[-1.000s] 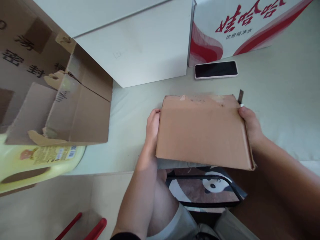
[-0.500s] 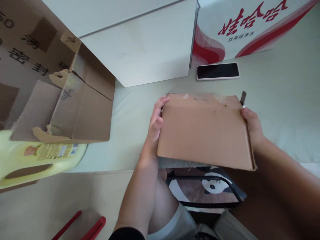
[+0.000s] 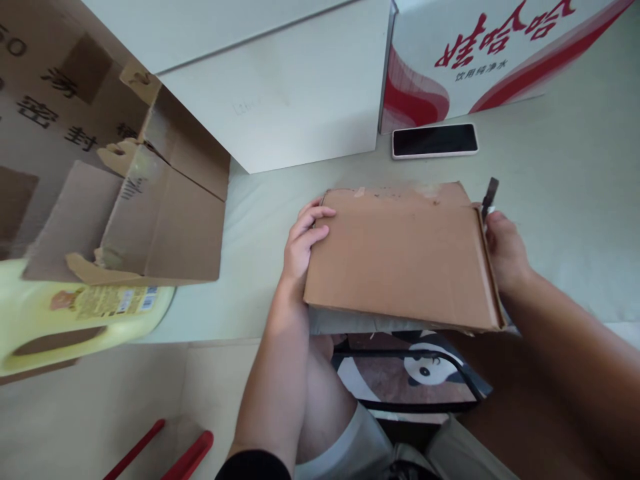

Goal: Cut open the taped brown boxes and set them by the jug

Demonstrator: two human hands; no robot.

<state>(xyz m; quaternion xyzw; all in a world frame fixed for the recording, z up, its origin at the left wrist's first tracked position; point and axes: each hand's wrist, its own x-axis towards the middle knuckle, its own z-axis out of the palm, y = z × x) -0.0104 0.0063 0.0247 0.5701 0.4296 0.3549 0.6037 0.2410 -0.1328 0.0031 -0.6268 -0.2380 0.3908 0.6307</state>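
Observation:
A closed brown cardboard box is tilted at the table's front edge, its near side jutting over my lap. My left hand grips its left end, with fingers and thumb on the top face. My right hand is closed at the right end, touching or very near the box's side. From that hand sticks up a slim dark tool with a white part, shaped like a utility knife; the rest of it is hidden in the fingers.
A phone lies behind the box, before a red-and-white carton. A large white box stands at the back. Left are an open cardboard box and a yellow jug. Red handles show below.
The cardboard box has shifted a little left and turned so that more of its right side shows. My left hand moved left with it, its fingers now further over the top.

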